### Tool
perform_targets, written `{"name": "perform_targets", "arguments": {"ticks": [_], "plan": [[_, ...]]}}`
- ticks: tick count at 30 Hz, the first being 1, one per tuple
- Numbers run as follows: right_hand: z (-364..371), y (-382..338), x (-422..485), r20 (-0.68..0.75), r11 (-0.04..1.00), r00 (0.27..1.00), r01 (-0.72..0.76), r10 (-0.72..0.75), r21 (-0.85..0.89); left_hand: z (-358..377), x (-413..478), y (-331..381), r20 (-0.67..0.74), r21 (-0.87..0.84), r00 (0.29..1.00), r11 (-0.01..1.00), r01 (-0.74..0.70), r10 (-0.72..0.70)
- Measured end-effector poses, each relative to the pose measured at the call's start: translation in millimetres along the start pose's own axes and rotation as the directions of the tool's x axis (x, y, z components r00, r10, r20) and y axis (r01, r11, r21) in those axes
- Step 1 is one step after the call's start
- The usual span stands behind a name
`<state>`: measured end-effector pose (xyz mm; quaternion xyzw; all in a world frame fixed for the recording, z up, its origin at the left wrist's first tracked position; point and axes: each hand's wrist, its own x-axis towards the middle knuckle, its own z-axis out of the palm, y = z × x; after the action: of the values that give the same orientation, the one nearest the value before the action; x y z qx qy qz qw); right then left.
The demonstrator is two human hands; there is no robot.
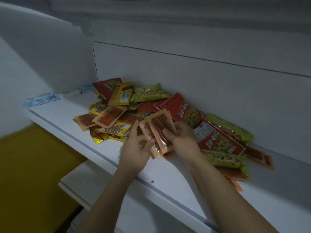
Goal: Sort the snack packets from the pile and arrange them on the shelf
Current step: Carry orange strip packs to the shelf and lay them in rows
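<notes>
Sorting early: left hand point(134, 148) and right hand point(183, 140) grip small stack of orange packets point(159, 126) near shelf point(64, 118) front edge; mixed pile point(176, 108) behind unsorted, no arranged row visible; stack count unclear, light dim.

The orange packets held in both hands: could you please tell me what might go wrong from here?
1. The orange packets sit fanned and unevenly stacked between the left hand and the right hand; one could slip out onto the shelf or off it.
2. A loose orange packet lies near the shelf's front edge beside the right forearm; a sweep of that arm might knock it off.
</notes>
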<state>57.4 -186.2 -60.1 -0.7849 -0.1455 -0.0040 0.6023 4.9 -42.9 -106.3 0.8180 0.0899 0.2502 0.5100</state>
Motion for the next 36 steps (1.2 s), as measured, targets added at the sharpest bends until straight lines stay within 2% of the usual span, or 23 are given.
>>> {"name": "perform_targets", "arguments": {"ticks": [3, 7, 11, 14, 16, 18, 20, 23, 26, 32, 34, 36], "plan": [[7, -1, -4, -0.019, 0.998, 0.999, 0.044, -0.043, 0.037, -7, 1, 0, -0.001, -0.167, 0.999, 0.985, 0.039, -0.039], [20, 1, -6, -0.062, 0.992, 0.991, 0.122, -0.122, -0.014, -13, -2, 2, 0.035, -0.165, 0.999, 0.986, 0.019, -0.013], [30, 2, -12, 0.001, 0.970, 0.973, 0.230, -0.231, -0.075, -10, -6, 11, 0.091, -0.209, 0.996, 0.978, -0.002, 0.022], [26, 0, -12, 0.060, 0.974, 0.978, 0.205, -0.200, -0.095, -13, -5, 8, 0.060, -0.187, 0.998, 0.982, 0.010, 0.001], [21, 1, -8, 0.095, 0.963, 0.979, 0.196, -0.181, -0.186, -13, -5, 5, 0.018, -0.151, 0.999, 0.987, 0.054, -0.052], [15, 7, -3, 0.091, 0.887, 0.959, 0.281, -0.267, -0.366, -13, -4, 1, -0.032, -0.116, 0.995, 0.989, 0.089, -0.094], [9, 15, 1, 0.107, 0.736, 0.939, 0.323, -0.326, -0.595, -14, -3, -1, -0.087, -0.147, 0.990, 0.984, 0.101, -0.115], [7, 19, 0, 0.179, 0.530, 0.957, 0.277, -0.228, -0.802, -15, -2, -1, -0.129, -0.226, 0.982, 0.968, 0.106, -0.137], [11, 17, -7, 0.209, 0.459, 0.964, 0.263, -0.166, -0.849, -15, -2, 0, -0.130, -0.229, 0.981, 0.967, 0.115, -0.147], [7, 17, -2, 0.148, 0.495, 0.966, 0.236, -0.211, -0.836, -14, 0, -2, -0.117, -0.186, 0.978, 0.971, 0.151, -0.175], [1, 15, -3, 0.057, 0.617, 0.965, 0.208, -0.256, -0.759, -14, -1, -2, -0.102, -0.178, 0.979, 0.972, 0.156, -0.176], [-9, 8, 1, -0.083, 0.811, 0.980, 0.101, -0.181, -0.577, -15, -1, 0, -0.084, -0.161, 0.982, 0.974, 0.157, -0.172]]}}
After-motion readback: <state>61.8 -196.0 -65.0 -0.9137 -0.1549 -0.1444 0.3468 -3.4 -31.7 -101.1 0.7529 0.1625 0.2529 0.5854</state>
